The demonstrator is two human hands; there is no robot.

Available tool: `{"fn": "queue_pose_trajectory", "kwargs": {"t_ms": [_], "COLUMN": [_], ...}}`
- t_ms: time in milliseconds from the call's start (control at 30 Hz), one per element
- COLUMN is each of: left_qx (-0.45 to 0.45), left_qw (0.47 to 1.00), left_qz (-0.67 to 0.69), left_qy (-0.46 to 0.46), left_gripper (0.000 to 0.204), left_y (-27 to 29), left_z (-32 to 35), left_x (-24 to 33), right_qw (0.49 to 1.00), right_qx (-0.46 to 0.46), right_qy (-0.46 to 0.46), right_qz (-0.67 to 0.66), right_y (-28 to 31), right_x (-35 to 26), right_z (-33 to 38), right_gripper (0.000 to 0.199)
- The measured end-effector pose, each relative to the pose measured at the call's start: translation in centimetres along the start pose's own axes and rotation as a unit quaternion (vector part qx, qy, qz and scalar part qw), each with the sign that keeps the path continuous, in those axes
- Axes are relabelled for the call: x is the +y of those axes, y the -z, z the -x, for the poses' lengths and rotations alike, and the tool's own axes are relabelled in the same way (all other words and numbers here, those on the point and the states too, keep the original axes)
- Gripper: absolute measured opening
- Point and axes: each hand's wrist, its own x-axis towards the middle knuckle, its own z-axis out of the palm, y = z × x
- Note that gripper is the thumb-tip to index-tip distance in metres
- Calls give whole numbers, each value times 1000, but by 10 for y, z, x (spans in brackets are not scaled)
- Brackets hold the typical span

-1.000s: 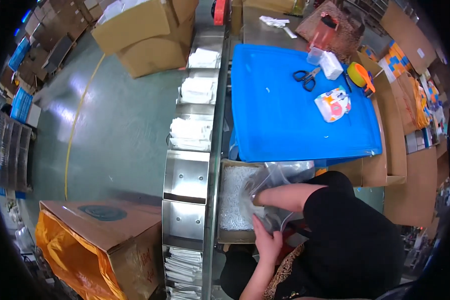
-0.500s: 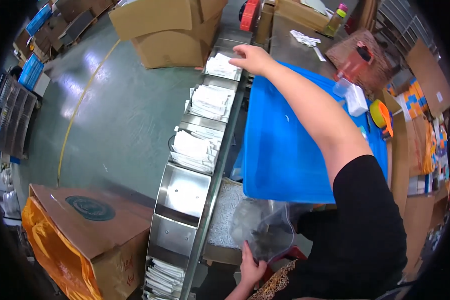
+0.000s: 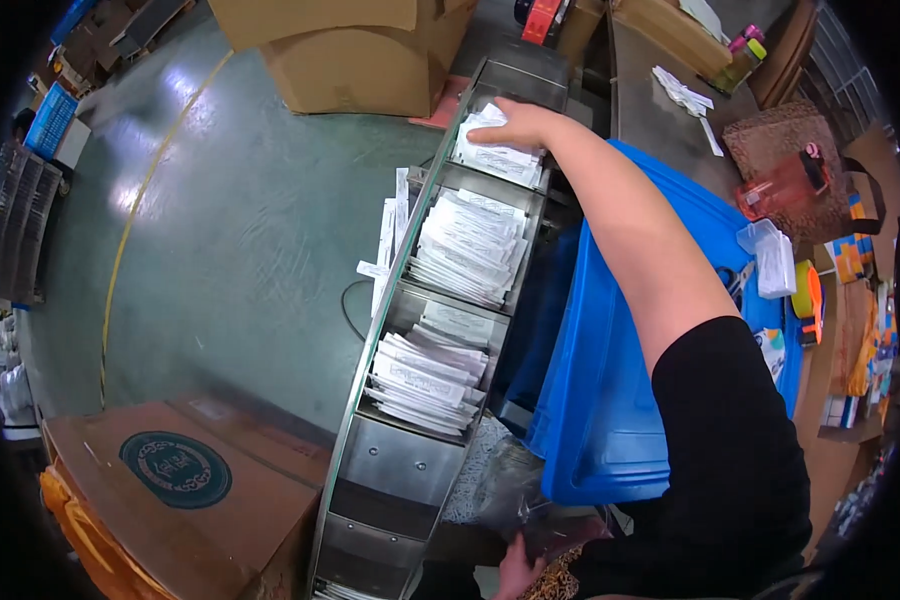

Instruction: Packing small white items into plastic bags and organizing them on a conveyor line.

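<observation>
A long metal trough (image 3: 370,480) split into compartments runs from the near edge away from me. White paper packets (image 3: 505,160) stand stacked in its far compartment. My right hand (image 3: 520,128) reaches across and closes over the top of that stack, thumb on the near side; some fingers are hidden. More packets fill the two compartments nearer me, a thick stack (image 3: 468,245) and another (image 3: 428,375). Low in view, my left hand (image 3: 518,572) is closed at the edge of a clear plastic bag (image 3: 520,495), partly cut off by the frame.
A blue plastic bin (image 3: 605,430) stands right of the trough, under my right arm. Cardboard boxes sit at the far end (image 3: 355,65) and near left (image 3: 260,510). White strips (image 3: 386,235) stick out beside the trough's left wall. A workbench (image 3: 650,110) holds bottles and a bag.
My right hand has come down from above the far compartment onto its packets. The view has shifted, so the trough shows larger and farther right. My left hand stays by the plastic bag.
</observation>
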Motion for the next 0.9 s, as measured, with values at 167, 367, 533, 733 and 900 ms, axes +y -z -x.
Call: {"fn": "queue_pose_trajectory", "kwargs": {"t_ms": [167,367,533,733,900], "left_qx": [30,-83,-174,-94,-97], "left_qw": [990,982,973,990,990], "left_qz": [132,115,50,48,43], "left_qy": [-24,123,143,93,94], "left_gripper": [72,68,77,71,76], "left_y": [-8,23,23,22,33], "left_z": [0,-16,-14,-9,-5], "left_x": [-13,29,11,7,17], "right_qw": [989,981,969,973,972], "right_qx": [-100,-146,-160,-151,-18], "right_qy": [104,99,149,144,165], "right_qz": [22,-76,-114,-97,-169], "right_y": [7,-11,0,2,7], "right_x": [-26,-12,-15,-20,0], "right_z": [10,11,21,29,31], "right_gripper": [97,113,107,104,94]}}
